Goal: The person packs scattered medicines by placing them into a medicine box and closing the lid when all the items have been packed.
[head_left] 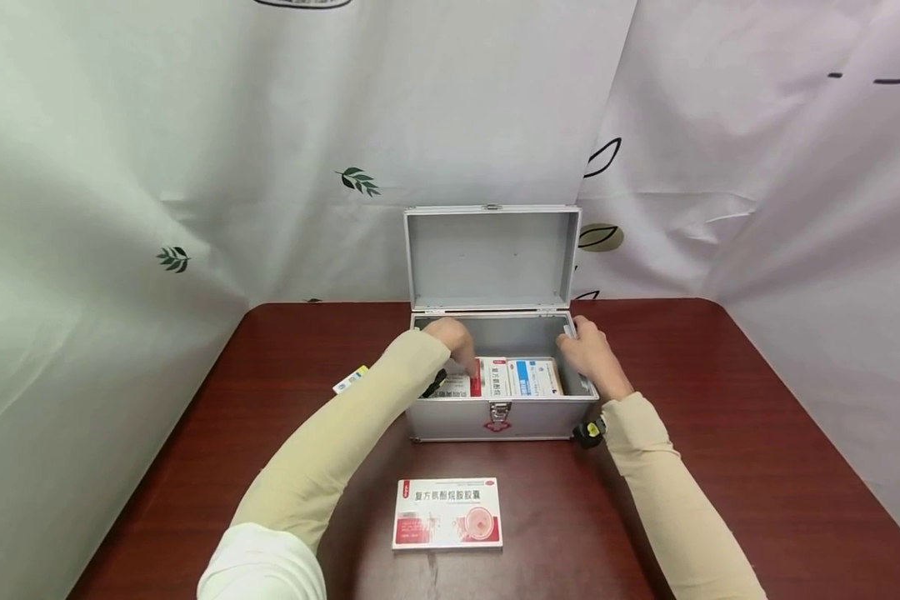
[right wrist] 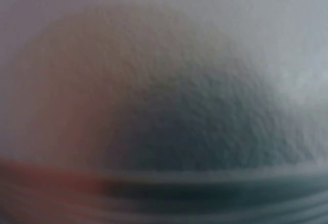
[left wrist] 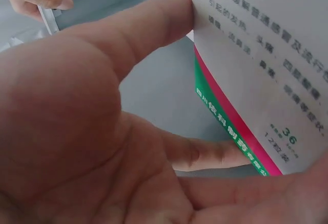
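Note:
A silver first-aid case (head_left: 450, 422) stands with its lid (head_left: 492, 258) raised at the back. Reaching into its left part is my left hand (head_left: 456, 340). In the left wrist view, that hand holds a white medicine box (left wrist: 256, 75) with a green and pink band, thumb at one edge and fingers around the far side. My right hand (head_left: 594, 357) grips the case's right rim, thumb on the inner side. The right wrist view shows only a blurred textured silver wall (right wrist: 246, 44). Inside the case, a blue-and-white medicine box (head_left: 534, 377) sits beside red-and-white ones (head_left: 495, 377).
A red-and-white medicine box (head_left: 447, 514) lies flat on the dark red table (head_left: 555, 533) in front of the case. To the left of the case, a small white-and-yellow packet (head_left: 350, 380) is partly behind my left sleeve. A pale curtain (head_left: 270, 150) hangs behind the table.

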A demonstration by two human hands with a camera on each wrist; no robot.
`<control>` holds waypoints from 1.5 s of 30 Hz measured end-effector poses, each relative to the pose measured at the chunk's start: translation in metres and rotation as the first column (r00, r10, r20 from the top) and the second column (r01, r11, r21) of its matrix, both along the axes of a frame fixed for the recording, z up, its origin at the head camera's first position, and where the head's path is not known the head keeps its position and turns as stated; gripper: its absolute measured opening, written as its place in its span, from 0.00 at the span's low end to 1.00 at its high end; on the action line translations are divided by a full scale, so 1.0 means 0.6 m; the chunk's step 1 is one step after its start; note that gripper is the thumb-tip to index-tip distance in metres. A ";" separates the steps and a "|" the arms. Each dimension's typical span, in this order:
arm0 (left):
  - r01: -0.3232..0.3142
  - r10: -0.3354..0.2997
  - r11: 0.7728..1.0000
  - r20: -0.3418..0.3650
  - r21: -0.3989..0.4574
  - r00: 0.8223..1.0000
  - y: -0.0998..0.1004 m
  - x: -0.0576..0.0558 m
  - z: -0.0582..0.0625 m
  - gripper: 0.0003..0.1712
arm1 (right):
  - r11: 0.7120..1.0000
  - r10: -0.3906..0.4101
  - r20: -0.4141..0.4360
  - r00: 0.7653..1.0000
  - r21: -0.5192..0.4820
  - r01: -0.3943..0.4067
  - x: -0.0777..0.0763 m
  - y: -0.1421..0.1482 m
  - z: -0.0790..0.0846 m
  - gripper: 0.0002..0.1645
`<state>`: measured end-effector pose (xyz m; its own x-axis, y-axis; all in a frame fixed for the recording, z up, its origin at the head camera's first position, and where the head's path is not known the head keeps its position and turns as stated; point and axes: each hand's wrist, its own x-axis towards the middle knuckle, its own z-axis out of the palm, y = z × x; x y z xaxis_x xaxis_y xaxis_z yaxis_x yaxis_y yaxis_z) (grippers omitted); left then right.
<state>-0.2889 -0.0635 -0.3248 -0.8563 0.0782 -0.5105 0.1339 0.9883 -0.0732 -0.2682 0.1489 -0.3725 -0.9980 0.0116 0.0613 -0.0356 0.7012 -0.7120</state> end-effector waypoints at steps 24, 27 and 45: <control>0.043 -0.043 0.996 0.006 -0.072 0.999 -0.001 -0.007 -0.003 0.21 | 1.000 -0.005 -0.007 1.000 -0.005 0.005 0.000 -0.001 0.000 0.21; 0.033 -0.032 0.997 0.006 -0.064 0.999 -0.002 -0.007 -0.003 0.21 | 1.000 -0.005 -0.001 1.000 -0.008 0.005 0.000 -0.002 0.000 0.20; 0.247 -0.238 0.931 -0.065 0.270 0.969 -0.020 0.063 0.086 0.32 | 1.000 0.010 0.015 1.000 -0.007 -0.009 0.003 -0.002 0.001 0.23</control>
